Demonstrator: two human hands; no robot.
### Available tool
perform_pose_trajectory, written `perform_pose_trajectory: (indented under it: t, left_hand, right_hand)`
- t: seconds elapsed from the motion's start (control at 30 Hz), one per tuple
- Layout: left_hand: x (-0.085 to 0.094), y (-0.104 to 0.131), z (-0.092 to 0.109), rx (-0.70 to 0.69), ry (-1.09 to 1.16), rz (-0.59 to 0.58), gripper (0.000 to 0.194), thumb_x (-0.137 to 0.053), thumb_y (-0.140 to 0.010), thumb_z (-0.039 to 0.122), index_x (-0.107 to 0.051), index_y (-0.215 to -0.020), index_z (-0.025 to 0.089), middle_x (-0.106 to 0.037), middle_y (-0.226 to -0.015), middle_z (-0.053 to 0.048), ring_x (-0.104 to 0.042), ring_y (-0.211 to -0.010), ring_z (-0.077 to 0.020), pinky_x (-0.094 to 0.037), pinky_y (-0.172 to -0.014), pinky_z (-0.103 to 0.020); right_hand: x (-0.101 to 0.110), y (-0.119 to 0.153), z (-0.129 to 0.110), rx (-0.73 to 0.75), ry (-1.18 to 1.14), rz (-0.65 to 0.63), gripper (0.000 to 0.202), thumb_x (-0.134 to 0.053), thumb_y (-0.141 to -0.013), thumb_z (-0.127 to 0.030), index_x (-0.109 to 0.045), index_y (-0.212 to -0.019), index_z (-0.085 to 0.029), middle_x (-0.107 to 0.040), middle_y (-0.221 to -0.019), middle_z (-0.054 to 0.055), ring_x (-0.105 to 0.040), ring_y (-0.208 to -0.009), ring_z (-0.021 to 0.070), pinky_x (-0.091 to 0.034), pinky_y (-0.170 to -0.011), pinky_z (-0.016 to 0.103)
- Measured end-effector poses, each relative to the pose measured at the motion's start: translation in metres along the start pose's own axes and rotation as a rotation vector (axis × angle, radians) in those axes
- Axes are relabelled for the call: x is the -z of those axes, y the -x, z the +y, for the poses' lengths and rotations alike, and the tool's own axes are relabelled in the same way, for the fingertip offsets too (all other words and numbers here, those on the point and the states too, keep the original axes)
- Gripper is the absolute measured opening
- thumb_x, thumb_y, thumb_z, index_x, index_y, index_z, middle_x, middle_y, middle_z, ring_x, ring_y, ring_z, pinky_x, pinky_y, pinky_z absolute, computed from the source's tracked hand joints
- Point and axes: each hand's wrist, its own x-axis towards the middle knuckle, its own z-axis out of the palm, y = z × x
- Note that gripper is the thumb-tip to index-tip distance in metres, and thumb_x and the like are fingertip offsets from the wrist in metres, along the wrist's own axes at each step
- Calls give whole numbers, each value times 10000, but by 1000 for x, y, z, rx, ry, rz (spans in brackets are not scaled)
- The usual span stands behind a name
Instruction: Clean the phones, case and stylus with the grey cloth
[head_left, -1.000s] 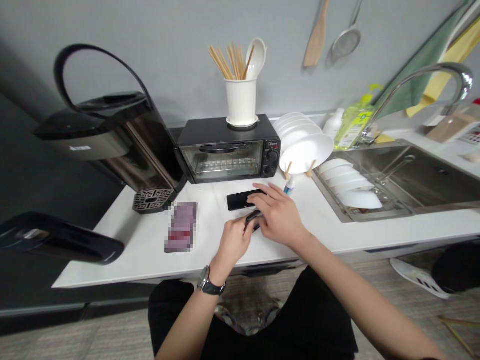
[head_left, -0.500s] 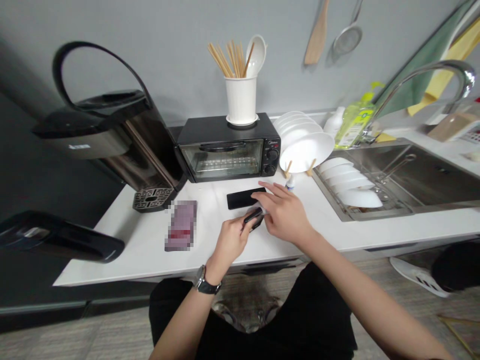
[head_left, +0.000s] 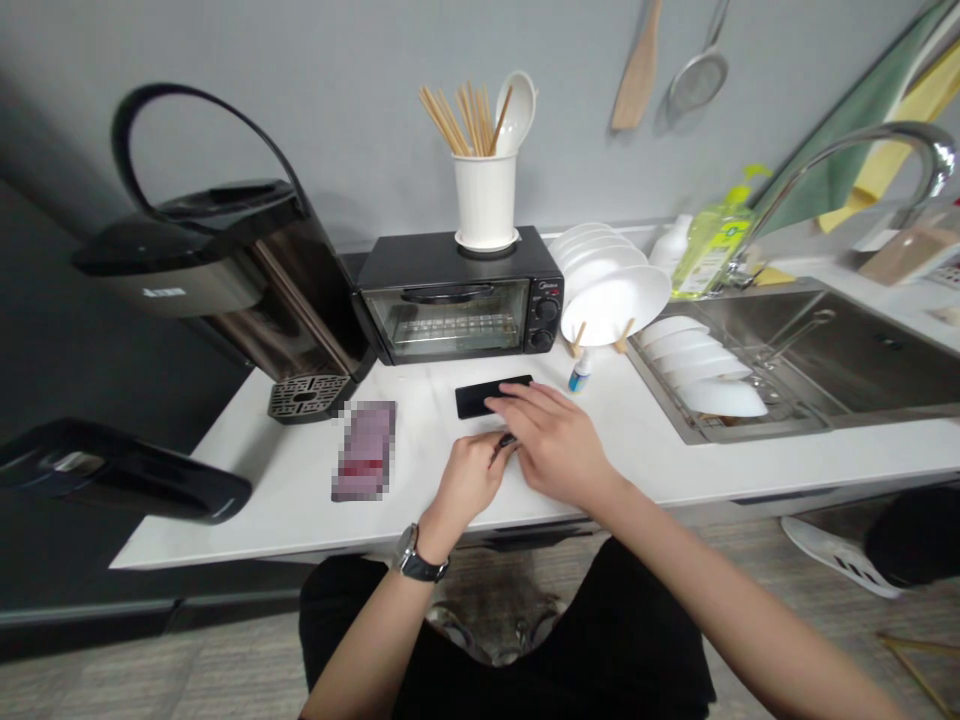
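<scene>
While both bare hands meet near the front edge of the worktop point(head_left: 285, 515), the left hand point(head_left: 469, 482) has its grip closed on a small dark object point(head_left: 507, 440), pinched between thumb and fingers. Most of that object is hidden by the right hand point(head_left: 556, 440), so its exact kind cannot be made out. The right hand's fingers stretch over it toward the left, with their tips above the right end of a black smartphone point(head_left: 477, 401); whether its grip holds anything, or its fingertips touch the phone, I cannot tell. The smartphone lies flat, between the toaster oven point(head_left: 459, 320) and the worktop's front edge, its long side running roughly along that edge. A small white bottle with a blue label point(head_left: 579, 376) stands upright just beyond the right hand, before the rack of white plates point(head_left: 616, 305) toward the back edge. Nearer the left front corner lies a purple item point(head_left: 366, 450), pixelated, well apart from the hands. Behind it, toward the left end of the worktop, stands a tall dark drinks dispenser point(head_left: 247, 280) with a raised handle. Along the right side, white bowls point(head_left: 694, 365) lean in a row at the sink's point(head_left: 862, 340) left end. A wristwatch point(head_left: 408, 545) circles the left wrist.
</scene>
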Motion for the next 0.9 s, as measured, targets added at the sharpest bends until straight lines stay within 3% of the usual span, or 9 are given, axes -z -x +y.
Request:
perform_pose_trajectory:
  t: [0.07,0.17,0.27,0.33,0.43,0.57,0.77,0.9]
  left_hand:
    - [-2,-1,0,-12,11,6,259,-504,-955,87,-705,-811,165,-735,-734,-56,-682,-651,-187,-518,-684,-271]
    - [-4,0,-1,-31,0,20,243,-506,-901,51,-685,-773,154,-745,-768,-90,-692,-692,-215,-514,-684,-294]
    - [-3,2,-3,-23,25,17,277,-491,-933,86,-661,-730,166,-718,-709,-69,-670,-641,-201,-497,-646,-284]
    - [-2,2,-4,-15,33,18,277,-493,-926,91,-642,-709,175,-692,-667,-51,-645,-602,-187,-475,-608,-272]
    - [-3,2,-5,-23,15,22,210,-529,-826,43,-612,-688,179,-689,-682,-67,-649,-641,-201,-459,-599,-273]
    - [-5,2,-5,-22,24,20,241,-509,-815,18,-552,-657,195,-626,-617,-33,-599,-582,-178,-446,-596,-273]
    - [-6,5,-5,-26,39,21,225,-507,-798,-2,-558,-694,191,-656,-707,-58,-641,-664,-203,-473,-643,-293]
    - [-5,4,-6,-8,15,1,216,-512,-803,8,-595,-712,185,-666,-680,-48,-645,-636,-200,-476,-627,-285]
  right_hand:
    - [0,0,0,-49,4,25,528,-513,-825,-33,-642,-1330,-114,-736,-1295,152,-596,-1362,296,-464,-1157,503]
    - [0,-1,-3,36,-32,19,488,-510,-864,-59,-639,-1331,-118,-735,-1298,145,-623,-1321,279,-485,-1138,482]
    - [-1,-2,-4,9,-8,-12,487,-489,-870,-39,-631,-1333,-93,-745,-1249,162,-685,-1197,273,-559,-1025,441]
    - [-2,-3,-4,-42,7,12,448,-490,-866,-31,-653,-1279,-89,-757,-1194,163,-694,-1171,275,-543,-1055,457]
    - [-5,-3,-5,44,-12,23,376,-502,-892,-53,-669,-1222,-123,-769,-1147,128,-691,-1162,258,-458,-1169,489]
    - [-5,-4,-5,33,23,8,433,-491,-858,-7,-652,-1242,-125,-767,-1153,128,-709,-1117,245,-493,-1130,458]
    - [-1,-6,-7,74,37,-7,366,-494,-885,-23,-675,-1181,-139,-776,-1110,120,-725,-1067,238,-532,-1075,426]
    - [0,-6,-10,23,46,9,363,-495,-877,-22,-683,-1176,-108,-774,-1133,145,-695,-1192,268,-503,-1122,455]
